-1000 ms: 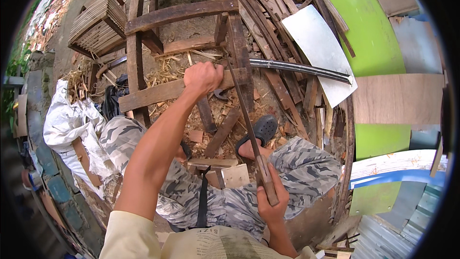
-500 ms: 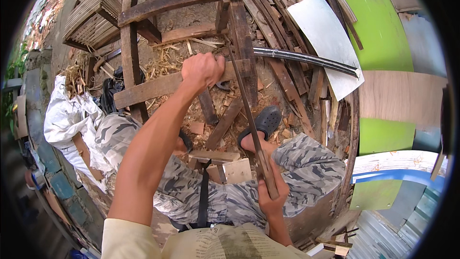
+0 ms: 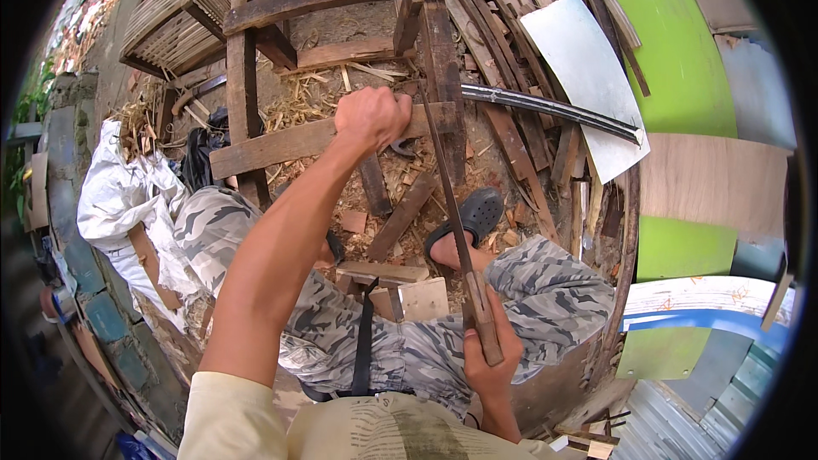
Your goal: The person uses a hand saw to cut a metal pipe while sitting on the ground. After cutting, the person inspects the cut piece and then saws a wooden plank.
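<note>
My left hand [image 3: 372, 117] is closed over a flat wooden board [image 3: 277, 146], pressing it down across the dark timber frame [image 3: 243, 77]. In my right hand [image 3: 497, 353] is the wooden handle of a handsaw [image 3: 451, 200], low and close to my body. Its long narrow blade slants up and away, the far part crossing the board near its right end, just right of my left fist. Whether the teeth are sunk into the wood cannot be made out. The curved dark metal of a tool [image 3: 401, 149] shows just below the board; the rest of it is hidden.
Wood shavings and offcuts [image 3: 409, 213] litter the ground around my feet. Long timber strips [image 3: 503, 43] are heaped at the right, with a white sheet [image 3: 588, 77] and a black-and-silver strip [image 3: 554, 106] over them. Green panels [image 3: 682, 43] lie beyond. A slatted wooden piece [image 3: 179, 30] and white sack [image 3: 119, 196] are left.
The saw has slid a little back toward my body with my right hand. My left hand stays on the board. The whole view has shifted slightly.
</note>
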Available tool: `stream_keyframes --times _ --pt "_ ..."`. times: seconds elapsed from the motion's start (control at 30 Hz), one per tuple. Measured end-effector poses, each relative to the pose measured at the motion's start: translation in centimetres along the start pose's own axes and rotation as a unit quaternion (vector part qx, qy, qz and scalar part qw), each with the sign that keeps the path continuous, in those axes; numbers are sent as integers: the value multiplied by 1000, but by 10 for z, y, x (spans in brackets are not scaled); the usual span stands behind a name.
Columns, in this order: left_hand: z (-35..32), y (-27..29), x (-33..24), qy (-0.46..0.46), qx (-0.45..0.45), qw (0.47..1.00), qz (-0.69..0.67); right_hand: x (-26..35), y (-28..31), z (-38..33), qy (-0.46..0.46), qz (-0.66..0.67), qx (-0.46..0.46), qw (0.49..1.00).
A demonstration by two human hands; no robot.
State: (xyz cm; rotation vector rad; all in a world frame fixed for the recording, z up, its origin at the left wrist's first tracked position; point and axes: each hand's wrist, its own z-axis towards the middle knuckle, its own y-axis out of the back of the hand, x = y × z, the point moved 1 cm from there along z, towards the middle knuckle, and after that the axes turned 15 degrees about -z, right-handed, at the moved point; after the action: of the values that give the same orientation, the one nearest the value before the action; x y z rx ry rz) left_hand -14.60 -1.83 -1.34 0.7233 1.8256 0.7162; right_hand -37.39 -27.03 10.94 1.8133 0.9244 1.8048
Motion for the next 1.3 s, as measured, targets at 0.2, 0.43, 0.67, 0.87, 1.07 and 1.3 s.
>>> stream_keyframes --times 0.2,0.43,0.67,0.87,1.07,1.3 --pt "1 -5 -3 -32 -5 999 -11 4 -32 146 -89 66 38 993" --pt "0 2 4 -2 16 1000 -24 7 -1 -7 -58 49 -1 997" --pt "4 -2 -4 -28 9 1000 -8 5 -54 132 -95 69 12 993" --pt "3 2 7 -20 -8 1000 -9 4 -27 39 -63 101 5 993" --pt "3 -3 2 -30 -2 1000 -6 22 3 54 -72 78 23 994" --pt "-2 5 3 -9 6 1000 -19 6 -47 86 -52 99 -15 994"
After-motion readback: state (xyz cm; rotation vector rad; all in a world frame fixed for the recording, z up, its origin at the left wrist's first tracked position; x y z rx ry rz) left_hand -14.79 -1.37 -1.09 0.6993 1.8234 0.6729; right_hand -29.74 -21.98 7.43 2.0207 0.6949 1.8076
